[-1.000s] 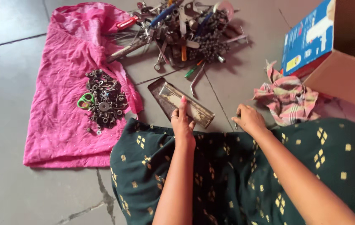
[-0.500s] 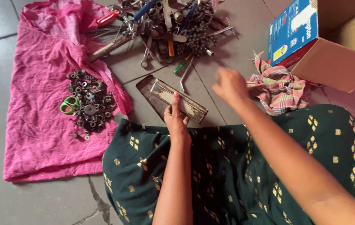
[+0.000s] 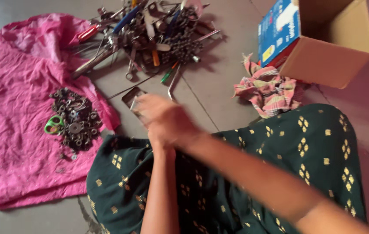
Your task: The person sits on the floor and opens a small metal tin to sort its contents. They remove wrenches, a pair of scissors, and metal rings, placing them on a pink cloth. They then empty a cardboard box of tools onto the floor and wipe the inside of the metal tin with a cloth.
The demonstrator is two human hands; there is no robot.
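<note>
The sorting of hardware is in hand. Both hands meet over the small metal tray (image 3: 131,98) on the floor: the right hand (image 3: 165,116) blurs across the left hand (image 3: 156,138), so whether they are spread or pinching cannot be told. Next, a careful pick from the tray seems called for; the pile of nuts (image 3: 74,121) lies on the pink cloth (image 3: 19,130).

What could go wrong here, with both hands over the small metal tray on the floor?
1. The right hand crosses above the left hand and hides most of the metal tray, so it might tip.
2. The heap of tools lies just beyond the tray; a careless reach could meet a sharp tip.
3. The small nuts on the pink cloth may scatter if it is tugged.
</note>
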